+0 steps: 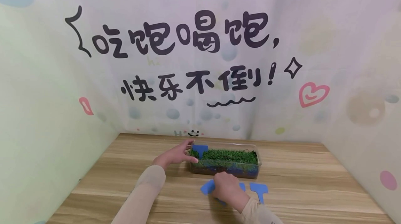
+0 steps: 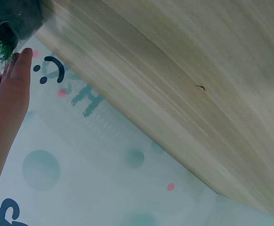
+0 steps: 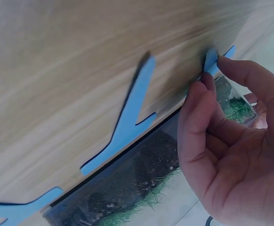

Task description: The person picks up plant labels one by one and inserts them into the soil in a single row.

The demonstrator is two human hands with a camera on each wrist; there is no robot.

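A clear plastic box (image 1: 225, 174) holds dark soil and green grass (image 1: 233, 155). A blue T-shaped plant label (image 1: 199, 149) stands upright at its left end. My left hand (image 1: 175, 155) holds that end, thumb at the front and fingers toward the back. In front of the box, my right hand (image 1: 228, 188) pinches the narrow stem of another blue plant label (image 3: 211, 60) between thumb and fingertips. That label's wide head (image 1: 207, 187) shows left of the hand. Two more labels lie on the table: a middle one (image 3: 127, 125), partly hidden by the hand in the head view, and a right one (image 1: 259, 190).
The wood-grain table (image 1: 297, 175) extends to both sides of the box. A printed cloth backdrop (image 1: 194, 119) with large dark lettering rises behind it, and pale side panels (image 1: 59, 119) flank the table.
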